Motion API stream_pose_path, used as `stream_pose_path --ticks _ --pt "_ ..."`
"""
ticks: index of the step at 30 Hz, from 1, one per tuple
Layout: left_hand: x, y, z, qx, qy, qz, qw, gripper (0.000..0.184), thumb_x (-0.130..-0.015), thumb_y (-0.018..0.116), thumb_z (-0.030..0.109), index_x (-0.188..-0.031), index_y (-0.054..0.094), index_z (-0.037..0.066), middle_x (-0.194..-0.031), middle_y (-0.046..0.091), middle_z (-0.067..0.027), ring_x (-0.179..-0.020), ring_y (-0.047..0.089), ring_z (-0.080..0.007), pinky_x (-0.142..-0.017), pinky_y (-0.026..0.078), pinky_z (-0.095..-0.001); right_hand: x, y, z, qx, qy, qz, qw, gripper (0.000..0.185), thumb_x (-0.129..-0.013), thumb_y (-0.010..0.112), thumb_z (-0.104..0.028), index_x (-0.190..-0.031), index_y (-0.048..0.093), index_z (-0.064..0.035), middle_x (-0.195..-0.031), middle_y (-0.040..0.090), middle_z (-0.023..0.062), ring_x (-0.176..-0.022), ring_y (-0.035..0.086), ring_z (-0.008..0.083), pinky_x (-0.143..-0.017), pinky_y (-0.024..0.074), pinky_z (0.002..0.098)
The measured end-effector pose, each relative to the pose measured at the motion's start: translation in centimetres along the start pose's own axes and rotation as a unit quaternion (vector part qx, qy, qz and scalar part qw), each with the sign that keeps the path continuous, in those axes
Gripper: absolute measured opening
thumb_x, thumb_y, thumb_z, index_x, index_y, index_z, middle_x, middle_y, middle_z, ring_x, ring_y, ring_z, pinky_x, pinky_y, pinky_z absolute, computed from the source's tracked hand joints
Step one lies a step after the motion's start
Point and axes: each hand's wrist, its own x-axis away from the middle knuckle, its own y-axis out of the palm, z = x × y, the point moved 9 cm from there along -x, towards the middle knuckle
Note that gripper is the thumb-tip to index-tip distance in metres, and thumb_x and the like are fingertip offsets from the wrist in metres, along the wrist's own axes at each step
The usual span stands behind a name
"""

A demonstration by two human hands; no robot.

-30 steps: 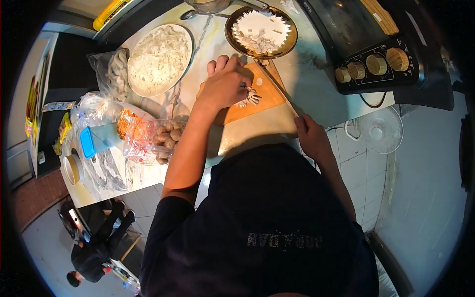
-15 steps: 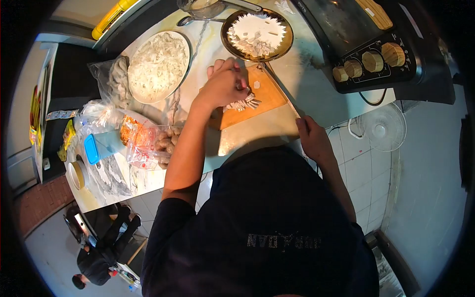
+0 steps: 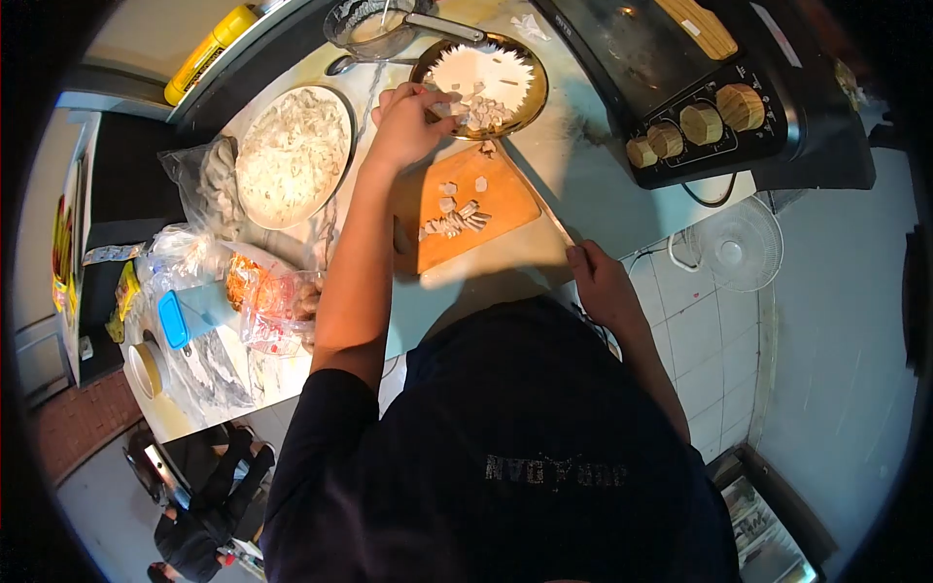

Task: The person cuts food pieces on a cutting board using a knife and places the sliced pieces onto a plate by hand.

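The long thin knife [image 3: 535, 194] is held in the curled right hand [image 3: 598, 280], along one edge of the flat orange board [image 3: 505, 209]. Small pale chopped pieces [image 3: 455, 221] are seen on the board. The left hand [image 3: 408, 121], fingers bent, is held at the round brown shiny-rimmed plate [image 3: 537, 105]; whether anything is pinched cannot be told.

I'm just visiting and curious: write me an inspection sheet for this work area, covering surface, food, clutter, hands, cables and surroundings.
Surface: marble-patterned counter, partly shadowed.
Food and tools: pale cut pieces on the orange cutting board; more on the dark-rimmed plate.
Clutter: plastic bags, blue-lidded container, crumpled white paper.
Hands: left hand at the plate, grip unclear; right hand holds the knife.
Cables: black cable below the knobbed appliance.
Surroundings: tiled floor, white basket, another person.
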Motion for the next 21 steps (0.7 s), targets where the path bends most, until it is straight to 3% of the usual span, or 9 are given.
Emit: stream_pose_path --ticks 2,5,10,14,16,21 --pt "1.4 -0.6 0.0 0.025 0.013 0.005 1.000 0.025 -0.074 0.079 0.032 -0.094 0.076 0.018 -0.118 0.061 -0.0061 -0.115 0.047 -0.0324 -0.095 0.033 -0.0452 -0.1 0.7 -0.4 0.009 -0.008 -0.018 1.000 0.042 -0.100 0.048 -0.041 -0.103 0.061 -0.0014 -0.085 0.066 0.0258 -0.088 0.064 0.0461 -0.075 0.0494 0.0476" --pt "4.2 -0.7 0.3 0.045 -0.006 -0.067 0.997 0.023 -0.074 0.078 0.030 -0.092 0.075 0.017 -0.115 0.063 -0.0078 -0.115 0.049 -0.0315 -0.094 0.032 -0.0460 -0.2 1.6 -0.7 0.009 -0.019 -0.032 0.999 0.043 -0.101 0.047 -0.041 -0.104 0.061 -0.0011 -0.086 0.067 0.0258 -0.088 0.064 0.0465 -0.075 0.0496 0.0484" --pt "8.0 -0.6 1.0 0.050 -0.025 -0.040 0.998 0.021 -0.074 0.077 0.028 -0.091 0.075 0.015 -0.112 0.063 -0.0076 -0.112 0.049 -0.0310 -0.092 0.033 -0.0441 -0.5 2.6 -1.3 0.041 -0.029 -0.047 0.998 0.042 -0.101 0.046 -0.042 -0.106 0.061 -0.0023 -0.087 0.067 0.0268 -0.089 0.064 0.0475 -0.076 0.0498 0.0509" --pt "8.9 -0.3 0.9 0.064 -0.070 -0.025 0.995 0.022 -0.080 0.075 0.032 -0.091 0.076 0.013 -0.106 0.065 -0.0097 -0.110 0.051 -0.0318 -0.099 0.032 -0.0431 -0.8 2.8 -1.5 0.072 -0.019 -0.050 0.996 0.044 -0.101 0.044 -0.044 -0.105 0.061 -0.0034 -0.088 0.067 0.0275 -0.089 0.064 0.0479 -0.077 0.0500 0.0531" --pt "8.9 -0.3 1.0 0.081 -0.074 0.003 0.994 0.028 -0.080 0.076 0.039 -0.088 0.074 0.013 -0.100 0.064 -0.0077 -0.106 0.050 -0.0303 -0.090 0.033 -0.0429 -1.0 2.8 -1.3 0.079 -0.028 -0.045 0.995 0.044 -0.101 0.044 -0.044 -0.105 0.061 -0.0035 -0.087 0.067 0.0274 -0.089 0.064 0.0482 -0.077 0.0501 0.0535" --pt "8.4 -0.1 1.5 0.062 -0.126 0.041 0.989 0.041 -0.079 0.075 0.051 -0.079 0.071 0.010 -0.097 0.063 -0.0095 -0.101 0.049 -0.0314 -0.087 0.034 -0.0430 -0.8 2.7 -1.8 0.105 -0.034 -0.035 0.993 0.043 -0.102 0.042 -0.043 -0.104 0.060 -0.0038 -0.087 0.067 0.0270 -0.087 0.064 0.0487 -0.077 0.0503 0.0550"
